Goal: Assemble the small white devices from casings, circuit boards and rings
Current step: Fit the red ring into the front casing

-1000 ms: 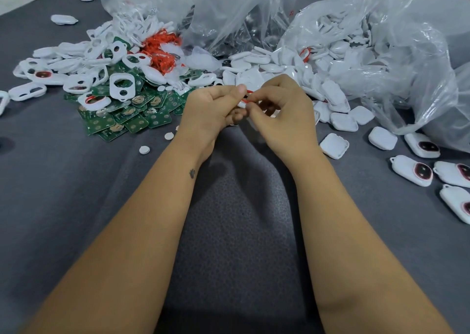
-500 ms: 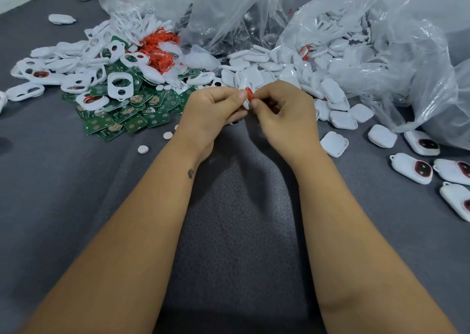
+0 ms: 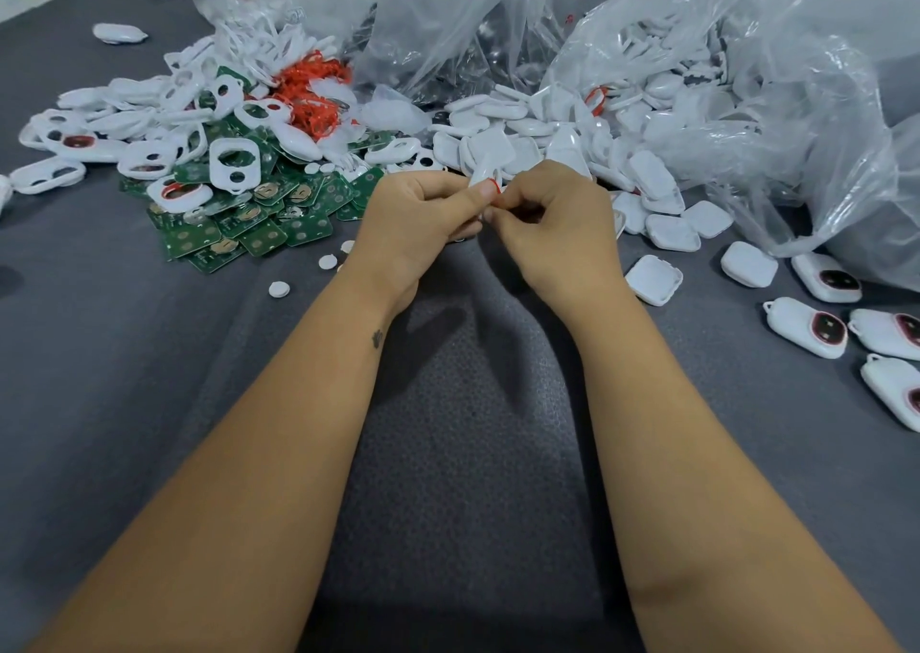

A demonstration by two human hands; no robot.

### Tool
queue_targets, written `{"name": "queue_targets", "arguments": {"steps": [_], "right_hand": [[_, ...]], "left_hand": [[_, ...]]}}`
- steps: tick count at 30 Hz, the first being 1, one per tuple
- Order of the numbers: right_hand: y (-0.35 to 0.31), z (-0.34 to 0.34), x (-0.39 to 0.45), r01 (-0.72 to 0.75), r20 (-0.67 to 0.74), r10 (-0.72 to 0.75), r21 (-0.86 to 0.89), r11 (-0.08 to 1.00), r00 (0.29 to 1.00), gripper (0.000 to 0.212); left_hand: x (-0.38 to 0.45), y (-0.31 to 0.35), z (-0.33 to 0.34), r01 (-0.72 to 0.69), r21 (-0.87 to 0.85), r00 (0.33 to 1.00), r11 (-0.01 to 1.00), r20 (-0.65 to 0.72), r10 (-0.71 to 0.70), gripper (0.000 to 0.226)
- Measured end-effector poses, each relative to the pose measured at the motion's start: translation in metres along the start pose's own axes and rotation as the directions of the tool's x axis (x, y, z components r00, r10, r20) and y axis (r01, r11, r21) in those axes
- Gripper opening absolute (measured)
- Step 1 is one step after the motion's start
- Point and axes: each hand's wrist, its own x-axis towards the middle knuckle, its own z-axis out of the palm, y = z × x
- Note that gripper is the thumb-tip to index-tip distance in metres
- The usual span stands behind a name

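My left hand (image 3: 420, 217) and my right hand (image 3: 557, 224) meet over the grey mat, fingers curled around a small white casing (image 3: 482, 178) that mostly hides between them. A thin red ring (image 3: 494, 185) shows at the fingertips, pinched against the casing. Behind on the left lie green circuit boards (image 3: 264, 227), white casing frames (image 3: 231, 162) and a tangle of red rings (image 3: 311, 92). White casing backs (image 3: 517, 129) are heaped behind my hands.
Clear plastic bags (image 3: 747, 105) spill white parts at the back and right. Several assembled white devices (image 3: 806, 326) lie at the right edge. Loose casing backs (image 3: 654, 279) and small white discs (image 3: 279, 289) dot the grey mat (image 3: 463, 428).
Both hands stayed together at the same spot. The fingers shifted slightly and the red ring now shows more at the top of the casing.
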Motion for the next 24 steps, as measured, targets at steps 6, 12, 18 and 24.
{"name": "queue_targets", "arguments": {"steps": [6, 12, 18, 24], "right_hand": [[-0.006, 0.003, -0.001, -0.032, -0.056, 0.037, 0.085, 0.996, 0.998, 0.004], [-0.013, 0.004, 0.001, -0.140, -0.077, 0.189, 0.419, 0.897, 0.979, 0.030], [-0.012, 0.006, 0.001, -0.140, -0.108, 0.216, 0.478, 0.867, 0.970, 0.018], [-0.010, 0.007, 0.000, -0.075, -0.122, 0.130, 0.375, 0.924, 0.984, 0.016]], "left_hand": [[0.002, -0.001, 0.000, 0.005, -0.038, 0.999, 0.999, -0.036, -0.007, 0.012], [0.003, -0.001, 0.001, 0.019, -0.124, 0.999, 0.992, -0.033, -0.023, 0.014], [0.004, -0.001, 0.001, 0.014, -0.214, 0.998, 0.977, -0.058, -0.028, 0.008], [0.001, -0.001, -0.001, 0.005, -0.211, 1.000, 0.978, 0.001, -0.005, 0.019]]}}
